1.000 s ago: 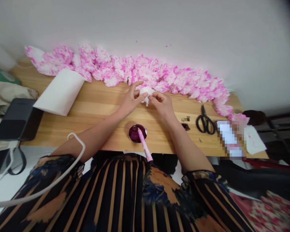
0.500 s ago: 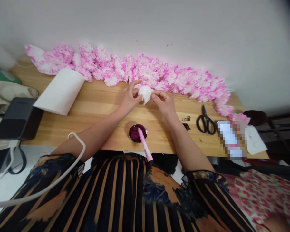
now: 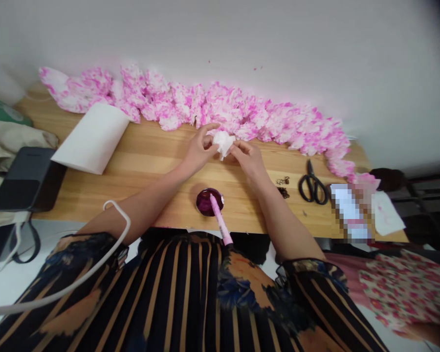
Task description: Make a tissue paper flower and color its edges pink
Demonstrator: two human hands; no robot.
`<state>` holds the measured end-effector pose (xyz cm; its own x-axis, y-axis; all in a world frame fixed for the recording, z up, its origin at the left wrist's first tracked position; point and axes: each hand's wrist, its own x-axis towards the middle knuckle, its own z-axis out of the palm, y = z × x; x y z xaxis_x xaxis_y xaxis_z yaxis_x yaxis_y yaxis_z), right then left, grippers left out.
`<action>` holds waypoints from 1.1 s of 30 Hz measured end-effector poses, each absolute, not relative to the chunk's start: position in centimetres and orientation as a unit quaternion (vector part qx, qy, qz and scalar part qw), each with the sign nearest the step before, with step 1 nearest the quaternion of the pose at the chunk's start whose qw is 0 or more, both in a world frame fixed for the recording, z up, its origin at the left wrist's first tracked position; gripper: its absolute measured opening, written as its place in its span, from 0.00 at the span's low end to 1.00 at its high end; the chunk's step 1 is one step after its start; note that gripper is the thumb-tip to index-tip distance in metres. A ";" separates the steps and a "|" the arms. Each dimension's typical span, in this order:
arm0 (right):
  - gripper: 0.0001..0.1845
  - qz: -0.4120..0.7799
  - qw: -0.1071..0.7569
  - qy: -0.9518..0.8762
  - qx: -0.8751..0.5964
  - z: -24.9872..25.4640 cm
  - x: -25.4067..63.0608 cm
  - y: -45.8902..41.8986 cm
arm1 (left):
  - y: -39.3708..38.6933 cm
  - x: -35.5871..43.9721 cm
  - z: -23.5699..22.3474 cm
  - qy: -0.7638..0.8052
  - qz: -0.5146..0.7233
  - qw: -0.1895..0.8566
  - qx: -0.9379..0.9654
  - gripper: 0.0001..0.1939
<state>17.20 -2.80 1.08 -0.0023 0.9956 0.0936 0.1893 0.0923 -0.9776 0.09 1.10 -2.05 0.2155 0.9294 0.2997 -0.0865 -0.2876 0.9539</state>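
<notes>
Between my two hands is a small white tissue paper flower [image 3: 223, 143], bunched and crumpled, held above the table. My left hand [image 3: 201, 146] pinches its left side, with the index finger arched over the top. On the other side my right hand [image 3: 248, 155] grips the paper's edge between thumb and fingertips. Just behind it lies a long row of pink-and-white paper flowers [image 3: 220, 105] along the wall. Nearer my body stands a small round dish of dark purple liquid [image 3: 204, 203], and a pink brush pen [image 3: 220, 220] rests across its rim.
A stack of white paper [image 3: 91, 139] and a black box-shaped device [image 3: 27, 178] are at left; a white cable [image 3: 121, 234] crosses my left forearm. Black scissors [image 3: 313, 183], small dark wire pieces [image 3: 283, 188], a blurred phone [image 3: 350, 212] and a stained white sheet [image 3: 386, 212] lie at right.
The white paper flower has shifted slightly right and its shape has changed, with its lower edge spreading out more. My right fingers have moved in closer on it.
</notes>
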 end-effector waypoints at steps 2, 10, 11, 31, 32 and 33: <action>0.10 0.447 0.482 -0.541 -0.524 1.1 17.0 -2.9 | 0.9 0.1 -1.9 0.339 0.507 0.496 0.619 0.28; 0.17 0.576 0.533 -0.410 -0.465 1.8 18.4 -2.2 | 1.1 -0.9 -1.4 0.314 0.543 0.510 0.588 0.32; 0.18 0.572 0.536 -0.418 -0.460 1.9 18.7 -2.1 | 1.1 -1.0 -1.4 0.321 0.548 0.507 0.583 0.32; 0.12 0.479 0.522 -0.529 -0.468 1.4 17.8 -2.3 | 0.0 -0.7 0.9 0.334 0.564 0.476 0.586 0.17; 0.11 0.467 0.519 -0.536 -0.475 1.3 17.7 -2.4 | 0.0 -0.7 0.9 0.328 0.567 0.475 0.588 0.17; 0.10 0.456 0.515 -0.544 -0.481 1.2 17.7 -2.4 | 0.0 -0.6 0.8 0.324 0.570 0.475 0.588 0.17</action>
<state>17.67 -2.39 1.21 -0.0063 0.9925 0.1220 0.0531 0.1222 -0.9911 -0.62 0.01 0.84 0.1414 0.9215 0.3617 -0.1600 -0.3393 0.9270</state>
